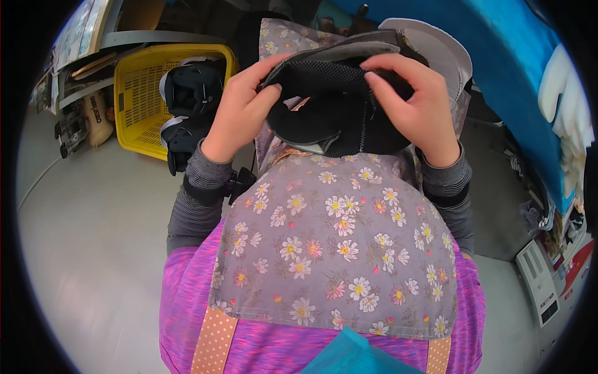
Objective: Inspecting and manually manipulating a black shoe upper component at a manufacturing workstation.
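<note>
A black padded liner (346,118) with mesh fabric and a stitched seam lies over my lap, its hollow side facing me. My left hand (242,107) pinches its left edge between thumb and fingers. On the opposite side, my right hand (418,100) grips the upper right edge, the thumb inside the opening. A grey curved rim (439,50), like the edge of a shell, shows behind my right hand; whether it joins the liner I cannot tell. My apron (336,237) with printed flowers lies beneath.
To the left, a yellow plastic basket (134,112) stands on the grey floor, holding padded black pieces with light shells (193,87). A shelf (156,38) rises behind it. Blue sheeting (498,68) and a white slotted unit (537,280) border the right side.
</note>
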Tool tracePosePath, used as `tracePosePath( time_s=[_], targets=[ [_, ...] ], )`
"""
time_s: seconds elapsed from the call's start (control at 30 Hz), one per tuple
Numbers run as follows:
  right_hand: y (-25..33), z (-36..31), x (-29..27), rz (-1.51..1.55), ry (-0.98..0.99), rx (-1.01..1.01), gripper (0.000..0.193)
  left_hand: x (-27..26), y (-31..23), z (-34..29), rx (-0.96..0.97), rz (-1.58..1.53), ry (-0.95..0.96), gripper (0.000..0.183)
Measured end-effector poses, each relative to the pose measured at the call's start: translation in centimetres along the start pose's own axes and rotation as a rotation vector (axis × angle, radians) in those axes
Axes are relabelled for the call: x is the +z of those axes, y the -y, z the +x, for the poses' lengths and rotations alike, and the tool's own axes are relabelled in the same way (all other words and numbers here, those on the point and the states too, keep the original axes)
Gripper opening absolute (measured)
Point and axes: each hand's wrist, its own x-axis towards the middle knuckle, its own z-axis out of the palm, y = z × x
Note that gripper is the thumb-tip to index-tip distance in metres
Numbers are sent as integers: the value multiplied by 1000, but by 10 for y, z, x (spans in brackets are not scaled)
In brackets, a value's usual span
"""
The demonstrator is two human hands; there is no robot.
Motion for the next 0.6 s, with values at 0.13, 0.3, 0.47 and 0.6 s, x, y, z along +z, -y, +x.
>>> tracePosePath(
  time_s=[0.13, 0.3, 0.47, 0.6],
  targets=[
    [22, 7, 6, -102, 308, 134, 30, -2, 2, 1, 80, 80, -60, 42],
    [13, 8, 19, -318, 50, -347, 13, -12, -23, 6, 11, 231, 31, 37],
    [20, 5, 16, -308, 101, -288, 14, -13, -15, 4, 72, 276, 68, 40],
    [16, 9, 24, -414, 164, -187, 25, -13, -19, 5, 10, 348, 140, 45]
  ],
)
